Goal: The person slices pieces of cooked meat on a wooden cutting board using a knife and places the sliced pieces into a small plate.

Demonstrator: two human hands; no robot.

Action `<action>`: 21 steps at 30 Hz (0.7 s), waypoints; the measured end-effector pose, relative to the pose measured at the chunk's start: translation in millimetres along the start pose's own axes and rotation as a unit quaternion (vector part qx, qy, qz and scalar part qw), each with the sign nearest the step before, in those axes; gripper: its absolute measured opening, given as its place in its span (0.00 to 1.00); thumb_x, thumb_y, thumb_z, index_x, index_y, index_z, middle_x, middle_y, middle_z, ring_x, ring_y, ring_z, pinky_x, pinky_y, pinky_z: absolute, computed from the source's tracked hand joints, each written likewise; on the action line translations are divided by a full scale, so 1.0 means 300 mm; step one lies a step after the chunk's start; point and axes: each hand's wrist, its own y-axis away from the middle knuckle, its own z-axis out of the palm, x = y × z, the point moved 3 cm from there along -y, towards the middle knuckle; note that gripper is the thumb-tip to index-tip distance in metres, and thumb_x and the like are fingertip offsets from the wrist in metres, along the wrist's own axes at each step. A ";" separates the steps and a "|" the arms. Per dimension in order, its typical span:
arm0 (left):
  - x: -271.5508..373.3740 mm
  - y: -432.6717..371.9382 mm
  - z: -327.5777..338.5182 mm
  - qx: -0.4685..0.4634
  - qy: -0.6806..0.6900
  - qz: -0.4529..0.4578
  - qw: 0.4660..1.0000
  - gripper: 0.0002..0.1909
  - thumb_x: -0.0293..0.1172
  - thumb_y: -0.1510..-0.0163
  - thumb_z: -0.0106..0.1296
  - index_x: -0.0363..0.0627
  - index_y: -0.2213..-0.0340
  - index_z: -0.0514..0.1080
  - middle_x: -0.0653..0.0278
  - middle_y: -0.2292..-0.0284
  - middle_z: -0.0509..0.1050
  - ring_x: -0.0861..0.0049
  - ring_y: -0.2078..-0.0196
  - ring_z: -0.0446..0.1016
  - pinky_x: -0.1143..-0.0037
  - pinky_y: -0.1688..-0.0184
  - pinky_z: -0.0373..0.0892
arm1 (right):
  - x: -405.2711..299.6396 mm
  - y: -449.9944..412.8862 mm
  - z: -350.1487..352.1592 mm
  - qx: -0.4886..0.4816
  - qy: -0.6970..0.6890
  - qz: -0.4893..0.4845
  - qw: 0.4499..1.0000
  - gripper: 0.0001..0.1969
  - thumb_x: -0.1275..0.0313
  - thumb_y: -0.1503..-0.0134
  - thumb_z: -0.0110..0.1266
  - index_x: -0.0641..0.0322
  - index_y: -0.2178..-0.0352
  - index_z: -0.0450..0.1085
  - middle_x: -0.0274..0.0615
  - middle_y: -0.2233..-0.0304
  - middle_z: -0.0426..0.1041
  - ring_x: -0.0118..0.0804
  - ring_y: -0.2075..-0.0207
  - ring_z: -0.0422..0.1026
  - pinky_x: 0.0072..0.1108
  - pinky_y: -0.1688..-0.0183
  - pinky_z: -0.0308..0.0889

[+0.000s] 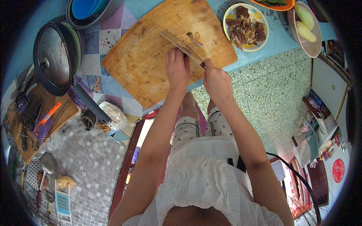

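My right hand [216,80] grips the handle of a kitchen knife [181,45], whose blade slants up and left over a wooden cutting board [135,56]. Beside the blade, on its near side, my left hand [177,66] rests on the board with bent fingers; a dark bit shows by its fingertips, mostly hidden, and whether it is held cannot be told. Beyond the blade lie small slices of meat [195,39]. A patterned plate [267,34] with chunks of dark cooked meat [244,29] stands to the right of the board.
A lidded pan [53,59] stands at the left, its handle pointing towards me. Behind it is a pot with a blue bowl [87,7]. A basket [316,46] of peeled vegetables [305,31] and an orange container [278,7] stand at the far right. A grater [62,202] lies lower left.
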 end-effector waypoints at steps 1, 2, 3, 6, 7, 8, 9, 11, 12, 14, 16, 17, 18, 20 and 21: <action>0.003 -0.001 -0.001 0.000 0.001 0.002 1.000 0.14 0.23 0.58 0.51 0.36 0.66 0.66 0.54 0.66 0.66 0.56 0.63 0.63 0.65 0.61 0.64 | -0.002 0.001 -0.005 0.000 0.000 0.001 1.000 0.09 0.76 0.52 0.46 0.62 0.66 0.60 0.57 0.83 0.69 0.57 0.79 0.71 0.40 0.76 0.67; 0.005 -0.002 -0.003 0.000 0.001 0.002 1.000 0.14 0.23 0.58 0.51 0.36 0.66 0.66 0.54 0.66 0.66 0.56 0.63 0.63 0.65 0.61 0.64 | -0.004 0.001 -0.008 -0.004 0.007 0.001 1.000 0.09 0.76 0.52 0.46 0.62 0.66 0.60 0.57 0.83 0.69 0.56 0.78 0.71 0.40 0.76 0.67; 0.002 -0.001 -0.003 -0.005 -0.001 -0.001 1.000 0.14 0.22 0.58 0.51 0.36 0.66 0.66 0.54 0.66 0.66 0.56 0.62 0.63 0.65 0.61 0.64 | -0.008 0.002 -0.011 -0.007 0.014 0.000 1.000 0.09 0.76 0.52 0.46 0.62 0.66 0.60 0.57 0.83 0.69 0.56 0.78 0.71 0.40 0.76 0.67; -0.004 -0.002 -0.002 -0.010 -0.001 -0.002 1.000 0.13 0.22 0.58 0.51 0.37 0.66 0.66 0.54 0.66 0.66 0.56 0.63 0.63 0.66 0.61 0.64 | -0.013 0.008 -0.019 -0.022 0.018 0.007 1.000 0.09 0.77 0.52 0.45 0.62 0.66 0.60 0.57 0.83 0.69 0.56 0.79 0.71 0.39 0.76 0.67; -0.004 -0.002 -0.002 -0.009 -0.001 0.001 1.000 0.13 0.22 0.58 0.51 0.37 0.67 0.66 0.54 0.66 0.66 0.56 0.63 0.64 0.66 0.61 0.64 | -0.013 0.007 -0.017 -0.022 0.019 0.008 1.000 0.09 0.77 0.52 0.45 0.62 0.66 0.60 0.57 0.83 0.69 0.56 0.79 0.71 0.39 0.76 0.67; -0.005 -0.001 -0.003 -0.010 0.000 0.000 1.000 0.13 0.22 0.58 0.51 0.37 0.67 0.66 0.54 0.66 0.66 0.56 0.63 0.64 0.66 0.61 0.64 | -0.015 0.006 -0.015 -0.018 0.018 0.003 1.000 0.10 0.77 0.52 0.46 0.62 0.66 0.60 0.57 0.83 0.69 0.56 0.78 0.71 0.39 0.76 0.68; -0.005 -0.001 -0.003 -0.016 0.002 0.000 1.000 0.12 0.22 0.58 0.51 0.37 0.67 0.66 0.54 0.66 0.66 0.56 0.63 0.64 0.66 0.61 0.64 | -0.021 0.002 -0.018 -0.013 0.017 -0.001 1.000 0.10 0.77 0.53 0.46 0.63 0.66 0.60 0.57 0.83 0.69 0.56 0.78 0.71 0.38 0.76 0.68; -0.006 -0.005 -0.001 -0.021 0.005 0.001 1.000 0.12 0.22 0.58 0.51 0.37 0.68 0.66 0.54 0.66 0.66 0.57 0.63 0.64 0.66 0.61 0.64 | -0.029 -0.007 -0.030 -0.021 0.024 -0.001 0.999 0.12 0.78 0.55 0.47 0.65 0.66 0.61 0.55 0.83 0.70 0.53 0.77 0.72 0.36 0.75 0.69; -0.006 -0.007 0.000 -0.014 0.005 0.005 1.000 0.12 0.22 0.58 0.51 0.37 0.68 0.66 0.55 0.67 0.66 0.57 0.63 0.64 0.66 0.61 0.64 | -0.034 -0.011 -0.034 -0.029 0.030 -0.001 0.999 0.14 0.79 0.58 0.49 0.66 0.66 0.61 0.54 0.83 0.70 0.51 0.77 0.73 0.34 0.75 0.70; -0.008 -0.007 0.001 -0.006 0.007 0.010 1.000 0.11 0.22 0.59 0.52 0.38 0.69 0.66 0.56 0.67 0.66 0.57 0.63 0.64 0.66 0.62 0.64 | -0.049 -0.034 -0.015 -0.043 0.047 0.007 0.998 0.14 0.79 0.58 0.49 0.66 0.66 0.61 0.54 0.82 0.71 0.51 0.76 0.73 0.34 0.74 0.70; -0.011 -0.013 0.000 -0.006 0.033 -0.002 0.999 0.12 0.23 0.59 0.52 0.39 0.69 0.66 0.57 0.68 0.66 0.58 0.63 0.64 0.66 0.62 0.64 | -0.041 -0.056 0.002 -0.056 0.065 0.015 0.996 0.14 0.78 0.57 0.48 0.66 0.65 0.61 0.54 0.82 0.71 0.51 0.76 0.73 0.35 0.74 0.70; -0.010 -0.016 0.002 -0.005 0.034 -0.001 0.999 0.12 0.23 0.59 0.52 0.39 0.69 0.66 0.57 0.68 0.66 0.58 0.63 0.64 0.66 0.62 0.64 | -0.030 -0.062 0.011 -0.052 0.060 0.014 0.997 0.15 0.78 0.56 0.48 0.66 0.64 0.61 0.54 0.81 0.71 0.51 0.75 0.74 0.35 0.73 0.70; -0.009 -0.014 0.003 -0.009 0.016 0.006 1.000 0.12 0.23 0.59 0.52 0.40 0.69 0.66 0.58 0.68 0.66 0.58 0.63 0.64 0.67 0.62 0.64 | -0.028 -0.065 0.014 -0.050 0.055 0.013 0.997 0.15 0.78 0.56 0.48 0.66 0.63 0.61 0.54 0.81 0.71 0.51 0.74 0.74 0.35 0.73 0.70; -0.010 -0.007 0.003 -0.013 -0.003 0.012 1.000 0.12 0.23 0.59 0.53 0.41 0.69 0.66 0.58 0.68 0.66 0.59 0.63 0.64 0.67 0.62 0.64 | -0.026 -0.069 0.022 -0.054 0.057 0.022 0.997 0.14 0.77 0.55 0.48 0.66 0.64 0.61 0.54 0.80 0.71 0.51 0.74 0.74 0.34 0.73 0.70; -0.011 -0.003 0.003 -0.026 0.025 -0.008 0.999 0.13 0.23 0.59 0.53 0.39 0.68 0.65 0.55 0.67 0.66 0.56 0.62 0.64 0.65 0.61 0.63 | -0.025 -0.071 0.020 -0.057 0.059 0.031 0.996 0.14 0.77 0.55 0.48 0.66 0.64 0.61 0.54 0.79 0.71 0.51 0.74 0.74 0.34 0.73 0.70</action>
